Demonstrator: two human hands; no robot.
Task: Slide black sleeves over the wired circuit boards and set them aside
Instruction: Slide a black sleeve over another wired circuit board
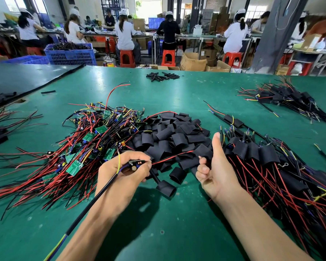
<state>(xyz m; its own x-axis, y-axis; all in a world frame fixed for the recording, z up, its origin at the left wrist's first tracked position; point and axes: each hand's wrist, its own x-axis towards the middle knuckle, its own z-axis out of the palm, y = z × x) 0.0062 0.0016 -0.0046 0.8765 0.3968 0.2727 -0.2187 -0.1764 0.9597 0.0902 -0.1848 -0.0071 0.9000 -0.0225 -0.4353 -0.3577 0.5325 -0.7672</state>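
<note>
My left hand grips a wired circuit board edge-on, its black cable trailing down toward me and its red and black wires running right. My right hand holds a black sleeve at those wires' far end, thumb raised. A heap of loose black sleeves lies just beyond both hands. To the left sits a tangle of bare green boards with wires. On the right lies a pile of sleeved boards.
The green table spreads under everything. A second pile of sleeved boards lies far right, and small black tubes at the back edge. A dark mat covers the left rear. Seated workers and blue crates are beyond.
</note>
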